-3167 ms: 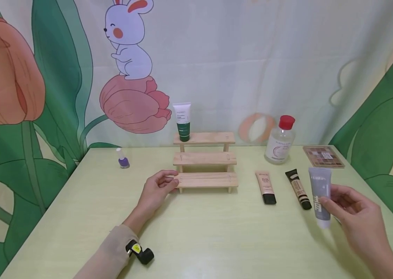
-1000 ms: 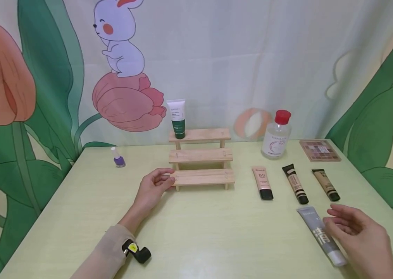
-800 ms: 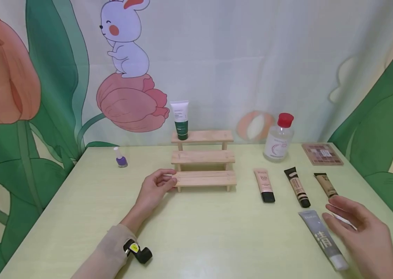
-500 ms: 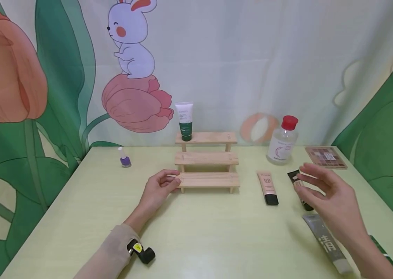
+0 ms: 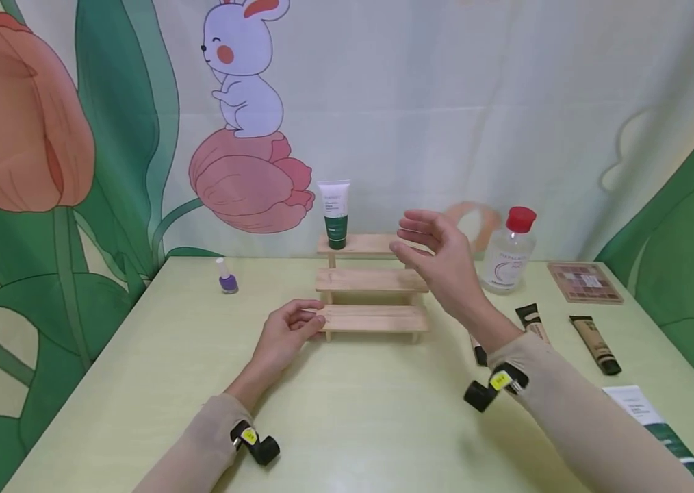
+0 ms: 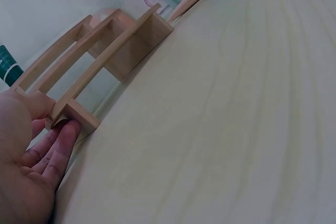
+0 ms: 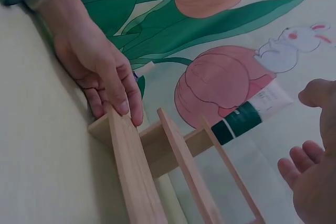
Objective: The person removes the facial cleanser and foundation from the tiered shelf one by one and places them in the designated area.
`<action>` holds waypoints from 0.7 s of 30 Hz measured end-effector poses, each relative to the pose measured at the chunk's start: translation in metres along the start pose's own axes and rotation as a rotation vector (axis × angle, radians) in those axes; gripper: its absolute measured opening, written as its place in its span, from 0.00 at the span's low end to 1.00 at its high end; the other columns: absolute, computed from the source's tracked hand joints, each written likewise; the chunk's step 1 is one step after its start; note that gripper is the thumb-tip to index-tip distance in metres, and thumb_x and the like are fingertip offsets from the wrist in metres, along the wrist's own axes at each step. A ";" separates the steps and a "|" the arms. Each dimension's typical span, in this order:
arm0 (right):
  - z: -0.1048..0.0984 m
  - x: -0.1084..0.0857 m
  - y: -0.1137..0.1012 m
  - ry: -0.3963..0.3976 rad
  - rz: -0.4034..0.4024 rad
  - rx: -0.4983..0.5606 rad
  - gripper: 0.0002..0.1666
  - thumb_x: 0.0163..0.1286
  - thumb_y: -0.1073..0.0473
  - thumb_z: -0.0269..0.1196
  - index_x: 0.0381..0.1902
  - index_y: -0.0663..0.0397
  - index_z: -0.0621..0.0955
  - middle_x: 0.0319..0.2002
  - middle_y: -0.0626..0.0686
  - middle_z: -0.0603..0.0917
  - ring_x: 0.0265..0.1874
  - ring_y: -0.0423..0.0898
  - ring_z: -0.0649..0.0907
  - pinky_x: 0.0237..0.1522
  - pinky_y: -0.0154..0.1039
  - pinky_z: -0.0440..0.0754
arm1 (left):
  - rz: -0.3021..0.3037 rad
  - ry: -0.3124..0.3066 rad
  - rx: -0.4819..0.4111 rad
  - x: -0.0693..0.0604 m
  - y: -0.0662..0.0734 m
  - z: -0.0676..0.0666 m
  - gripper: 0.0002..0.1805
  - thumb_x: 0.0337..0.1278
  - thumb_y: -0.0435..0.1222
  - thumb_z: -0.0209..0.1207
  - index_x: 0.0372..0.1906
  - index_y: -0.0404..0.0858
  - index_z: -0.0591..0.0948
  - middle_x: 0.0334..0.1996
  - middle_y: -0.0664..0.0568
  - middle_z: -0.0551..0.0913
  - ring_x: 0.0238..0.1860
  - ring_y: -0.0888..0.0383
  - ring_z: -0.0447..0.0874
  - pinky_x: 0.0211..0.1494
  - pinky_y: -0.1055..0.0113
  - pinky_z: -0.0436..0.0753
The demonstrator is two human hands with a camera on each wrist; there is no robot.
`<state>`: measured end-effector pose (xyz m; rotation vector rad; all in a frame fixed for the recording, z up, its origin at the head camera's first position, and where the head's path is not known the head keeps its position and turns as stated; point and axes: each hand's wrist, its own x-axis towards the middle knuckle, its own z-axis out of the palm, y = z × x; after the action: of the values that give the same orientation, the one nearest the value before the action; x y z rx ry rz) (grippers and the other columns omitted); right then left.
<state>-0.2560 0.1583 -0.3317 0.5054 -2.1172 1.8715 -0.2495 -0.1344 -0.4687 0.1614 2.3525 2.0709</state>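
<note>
My left hand (image 5: 285,332) pinches the left end of the lowest step of a three-tier wooden stand (image 5: 374,319), thumb above and fingers underneath in the left wrist view. On the top step, at the left, a white and green squeeze tube (image 5: 336,216) stands on its cap. My right hand (image 5: 445,267) is raised in front of the stand's right side, fingers relaxed and apart. Nothing is in it. In the right wrist view it is to the right of that tube (image 7: 247,116), not touching it.
Purple nail polish (image 5: 228,279) stands at left. At right are a red-capped bottle (image 5: 508,257), an eyeshadow palette (image 5: 585,282), a black-ended tube (image 5: 532,322), a gold-brown tube (image 5: 595,344) and another white-green tube (image 5: 661,431). My right sleeve partly covers the BB cream tube (image 5: 478,350).
My right hand set the grey tube down on the table, let go, and moved left and up to the stand. The sleeve now hides that tube. My left hand stays on the stand.
</note>
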 end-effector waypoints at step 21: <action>0.087 0.083 0.031 -0.060 0.057 -0.003 0.26 0.81 0.64 0.70 0.73 0.59 0.80 0.64 0.59 0.87 0.64 0.55 0.86 0.73 0.52 0.83 | -0.005 -0.005 0.001 -0.001 0.002 -0.001 0.15 0.77 0.31 0.70 0.62 0.37 0.88 0.48 0.41 0.91 0.44 0.54 0.92 0.52 0.65 0.94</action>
<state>-0.3419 0.0682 -0.3353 0.5120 -2.1940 1.9064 -0.2489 -0.1347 -0.4667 0.1610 2.3489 2.0649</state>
